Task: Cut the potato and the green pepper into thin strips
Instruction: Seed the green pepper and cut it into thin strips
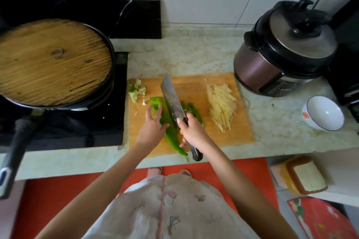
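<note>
Logged green pepper (167, 122) flat on cutting board (194, 87), long axis from 11 o'clock to 5 o'clock, thin tip reaching board's near edge at 5 o'clock. Found cleaver (172, 99) laid almost parallel to that axis, blade along pepper's 3 o'clock flank, point toward 11 o'clock, handle toward 5 o'clock. Could not resolve edge contact with flesh.

Recorded right hand (191, 132) wrapped fully round cleaver handle, forefinger up near heel of blade, no slack visible in grasp. Recorded left hand (151, 128) on pepper's 9 o'clock side, fingers fairly straight and spread, thumb and fingertips resting on pepper's upper half, steadying rather than clutching.

Noted pepper strips (191, 109) heaped just at 3 o'clock of blade, partly hidden behind right hand. Noted potato strips (221, 105) piled well apart toward board's 3 o'clock edge, no whole potato in view. Noted pepper scraps (137, 91) at board's 10 o'clock corner.

Judged potato part done, pepper part under way. Judged coming stroke lengthwise: blade parallel to pepper, each further strip requiring a shift toward 9 o'clock, straight toward left thumb. Rated left hand nearer uncut flesh, right hand nearer finished strips. Flagged thumb clearance as main hazard; advised retreat of left fingers toward 9 o'clock ahead of blade.
</note>
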`<state>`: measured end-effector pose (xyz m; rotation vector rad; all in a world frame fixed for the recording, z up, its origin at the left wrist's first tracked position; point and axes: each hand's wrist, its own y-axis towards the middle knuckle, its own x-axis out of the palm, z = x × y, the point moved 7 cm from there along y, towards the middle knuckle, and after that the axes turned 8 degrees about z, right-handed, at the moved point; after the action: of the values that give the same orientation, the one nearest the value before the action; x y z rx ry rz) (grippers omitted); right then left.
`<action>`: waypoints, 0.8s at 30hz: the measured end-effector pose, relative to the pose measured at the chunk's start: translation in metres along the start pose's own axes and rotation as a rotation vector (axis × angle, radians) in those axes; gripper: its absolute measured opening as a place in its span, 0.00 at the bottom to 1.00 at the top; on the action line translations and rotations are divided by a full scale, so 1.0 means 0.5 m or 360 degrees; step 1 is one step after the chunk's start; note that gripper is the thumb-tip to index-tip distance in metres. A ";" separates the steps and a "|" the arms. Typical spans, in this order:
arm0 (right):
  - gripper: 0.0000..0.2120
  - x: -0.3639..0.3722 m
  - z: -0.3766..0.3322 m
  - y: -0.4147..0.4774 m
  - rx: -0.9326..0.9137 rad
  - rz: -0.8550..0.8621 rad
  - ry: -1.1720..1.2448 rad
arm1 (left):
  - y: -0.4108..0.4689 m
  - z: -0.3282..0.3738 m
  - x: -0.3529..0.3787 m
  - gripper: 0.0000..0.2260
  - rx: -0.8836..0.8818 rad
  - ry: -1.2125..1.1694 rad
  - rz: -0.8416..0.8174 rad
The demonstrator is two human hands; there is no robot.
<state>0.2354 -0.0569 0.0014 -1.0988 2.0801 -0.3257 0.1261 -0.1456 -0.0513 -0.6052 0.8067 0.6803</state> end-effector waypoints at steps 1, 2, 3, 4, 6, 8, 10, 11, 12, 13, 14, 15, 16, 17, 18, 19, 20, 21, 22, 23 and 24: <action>0.26 0.005 -0.005 -0.002 0.0017 -0.0009 -0.0023 | 0.002 -0.005 -0.006 0.30 0.0044 -0.0022 -0.0023; 0.27 0.008 -0.010 -0.002 0.0032 -0.0009 -0.0041 | 0.004 -0.007 -0.011 0.29 0.0085 -0.0051 -0.0056; 0.26 0.007 -0.014 -0.002 0.0044 -0.0003 -0.0050 | 0.005 -0.008 -0.015 0.29 0.0129 -0.0043 -0.0082; 0.26 0.009 -0.016 0.000 0.0062 0.0002 -0.0040 | 0.010 -0.012 -0.020 0.29 0.0176 0.0023 -0.0095; 0.25 0.007 -0.019 0.004 0.0102 0.0011 -0.0021 | 0.019 -0.018 -0.031 0.31 0.0304 0.0256 -0.0044; 0.26 0.003 -0.021 0.000 0.0139 0.0013 -0.0036 | 0.028 -0.020 -0.049 0.33 0.0436 0.0377 0.0127; 0.28 0.002 -0.022 -0.007 0.0145 0.0013 -0.0104 | 0.037 -0.020 -0.061 0.34 0.0508 0.0428 0.0255; 0.28 0.003 -0.024 -0.007 0.0150 0.0019 -0.0149 | 0.042 -0.023 -0.063 0.34 0.0524 0.0436 0.0283; 0.28 0.004 -0.025 -0.007 0.0162 0.0026 -0.0181 | 0.046 -0.026 -0.062 0.34 0.0542 0.0439 0.0299; 0.27 0.004 -0.025 -0.006 0.0180 0.0027 -0.0200 | 0.048 -0.026 -0.060 0.34 0.0562 0.0433 0.0309; 0.27 0.003 -0.027 -0.005 0.0193 0.0026 -0.0216 | 0.050 -0.025 -0.059 0.33 0.0580 0.0411 0.0310; 0.27 0.002 -0.030 -0.002 0.0198 0.0027 -0.0237 | 0.053 -0.025 -0.060 0.33 0.0591 0.0380 0.0311; 0.27 -0.002 -0.034 -0.002 0.0188 0.0030 -0.0265 | 0.053 -0.023 -0.059 0.33 0.0597 0.0353 0.0312; 0.26 -0.006 -0.040 -0.001 0.0168 0.0034 -0.0296 | 0.053 -0.021 -0.060 0.33 0.0593 0.0334 0.0301; 0.26 -0.008 -0.046 -0.002 0.0144 0.0033 -0.0336 | 0.052 -0.019 -0.061 0.32 0.0595 0.0328 0.0293; 0.26 -0.005 -0.053 -0.002 0.0114 0.0029 -0.0384 | 0.053 -0.021 -0.064 0.32 0.0604 0.0340 0.0292; 0.26 -0.005 -0.058 -0.005 0.0089 0.0026 -0.0446 | 0.051 -0.020 -0.064 0.32 0.0624 0.0360 0.0306; 0.25 -0.004 -0.062 -0.007 0.0071 0.0028 -0.0502 | 0.051 -0.020 -0.066 0.32 0.0646 0.0376 0.0325; 0.24 -0.003 -0.066 -0.008 0.0061 0.0041 -0.0549 | 0.051 -0.021 -0.065 0.32 0.0665 0.0382 0.0341; 0.23 -0.002 -0.070 -0.010 0.0043 0.0060 -0.0592 | 0.052 -0.022 -0.064 0.32 0.0670 0.0376 0.0344; 0.20 0.003 -0.074 -0.011 0.0013 0.0083 -0.0637 | 0.053 -0.024 -0.062 0.32 0.0664 0.0366 0.0346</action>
<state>0.2119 -0.0655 0.0289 -1.0091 1.7456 -0.0786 0.0857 -0.1469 -0.0390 -0.2186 1.2035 0.6201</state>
